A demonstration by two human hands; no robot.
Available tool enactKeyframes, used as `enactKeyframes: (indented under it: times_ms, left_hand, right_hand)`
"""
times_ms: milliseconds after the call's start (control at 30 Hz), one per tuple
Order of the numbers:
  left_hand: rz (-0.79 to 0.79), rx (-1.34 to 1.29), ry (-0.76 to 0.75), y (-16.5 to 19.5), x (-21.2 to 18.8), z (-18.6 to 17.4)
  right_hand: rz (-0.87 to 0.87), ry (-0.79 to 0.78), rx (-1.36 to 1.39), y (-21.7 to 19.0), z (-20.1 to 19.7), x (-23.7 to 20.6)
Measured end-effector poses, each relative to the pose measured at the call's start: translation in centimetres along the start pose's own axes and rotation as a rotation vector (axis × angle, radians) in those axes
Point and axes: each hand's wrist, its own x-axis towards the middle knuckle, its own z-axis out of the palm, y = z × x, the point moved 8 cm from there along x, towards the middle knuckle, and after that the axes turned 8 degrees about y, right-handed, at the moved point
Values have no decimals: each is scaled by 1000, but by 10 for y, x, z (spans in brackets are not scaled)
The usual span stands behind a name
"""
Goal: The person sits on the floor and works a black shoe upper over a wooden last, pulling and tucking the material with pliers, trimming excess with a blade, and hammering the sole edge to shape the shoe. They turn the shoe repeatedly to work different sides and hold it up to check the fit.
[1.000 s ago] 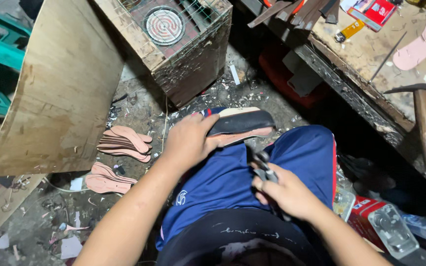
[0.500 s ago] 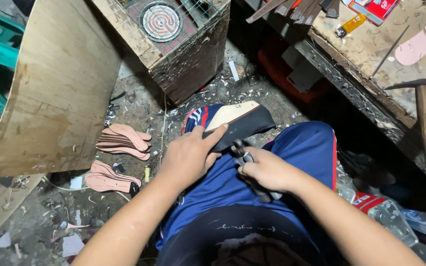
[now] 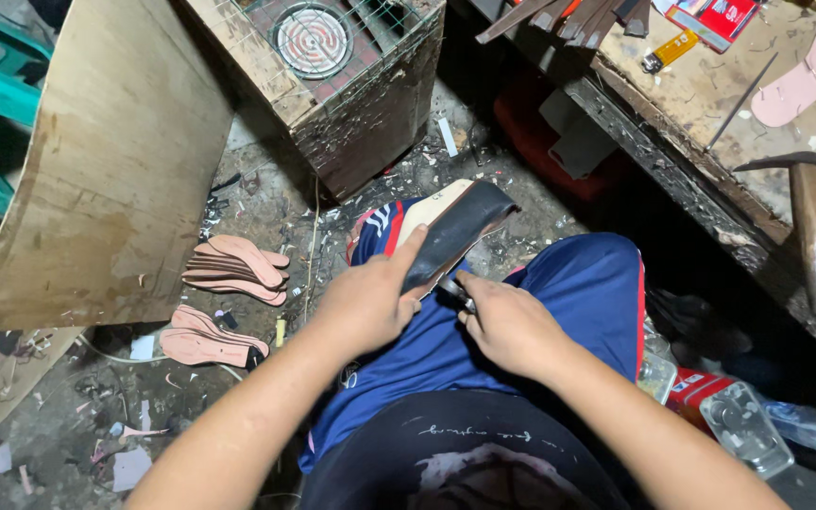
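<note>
The left hand [image 3: 365, 307] is stretched forward over the lap, palm down, its grip closed on the shoe upper [image 3: 453, 227], with the thumb laid along the dark side. The shoe upper is held tilted above the left knee, its pale sole face turned up and its black material wrapped over the far edge. The right hand [image 3: 512, 326] is brought in just beside it, knuckles up, fingers curled tightly round a small metal tool [image 3: 455, 291] whose tip is set against the lower edge of the shoe upper.

Most of the tool is hidden inside the fist, so its kind cannot be told. The palm of the left hand and the underside of the shoe upper are hidden as well.

Compared with one second ago, the right hand has been moved from the right thigh up to the shoe upper, and the shoe upper has been tipped more steeply. Flat pink insoles [image 3: 236, 269] are seen stacked on the floor [image 3: 266, 203] to the left.
</note>
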Motion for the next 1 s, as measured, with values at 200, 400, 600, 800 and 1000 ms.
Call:
enactKeyframes:
  times_ms: [200, 400, 600, 800, 1000]
  left_hand:
    - [-39, 36, 80, 21, -13, 0]
    - [-25, 130, 70, 27, -13, 9]
    - [21, -279, -134, -12, 24, 7]
    - [368, -232, 94, 21, 54, -4]
    - [428, -265, 235, 36, 35, -12]
  right_hand:
    - [11, -51, -66, -15, -4, -3]
    - [66, -25, -98, -5, -1, -11]
    - [-94, 263, 2, -9, -2, 2]
    - [92, 201, -137, 7, -28, -6]
    - [20, 125, -562, -12, -38, -2]
